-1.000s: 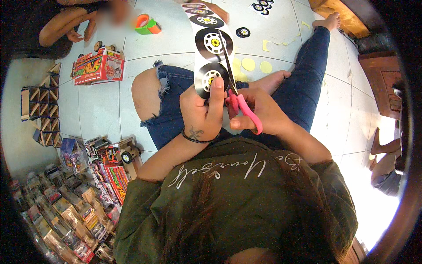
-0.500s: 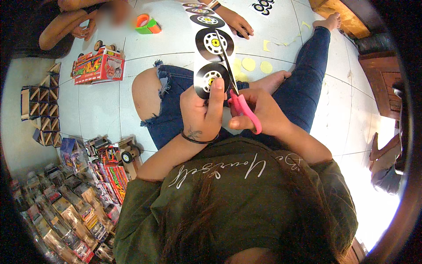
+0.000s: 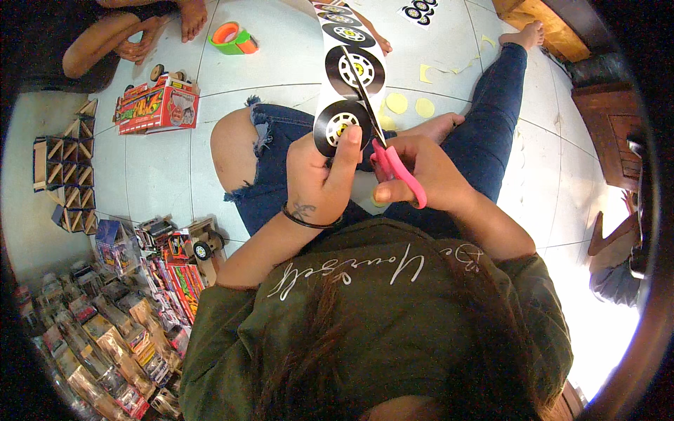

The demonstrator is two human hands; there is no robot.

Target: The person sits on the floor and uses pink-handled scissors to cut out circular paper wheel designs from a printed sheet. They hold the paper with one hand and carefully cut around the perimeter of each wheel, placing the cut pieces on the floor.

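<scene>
My left hand (image 3: 324, 175) pinches the near end of a white paper strip (image 3: 325, 91) printed with a row of black wheel pictures, its thumb on the nearest wheel (image 3: 337, 128). Gripped in my right hand (image 3: 425, 168) is a pair of scissors with pink handles (image 3: 399, 170). Their dark blades reach over the strip, beside the nearest wheel and across the second wheel (image 3: 356, 69). Whether the lower blade lies beneath the paper is hard to see. Several wheels run up the strip toward the top edge.
Pale yellow paper circles (image 3: 397, 104) and scraps lie on the tiled floor beyond my hands. Left of them are a green and orange tape roll (image 3: 233, 38) and a red toy truck (image 3: 158, 105). Another wheel sheet (image 3: 418, 11) lies far off. Packed toys (image 3: 105, 337) crowd the lower left.
The strip's far end has swung to the right, and the scissors have shifted slightly right with it. The co-worker's hand beyond the strip has drawn back, mostly behind the paper.
</scene>
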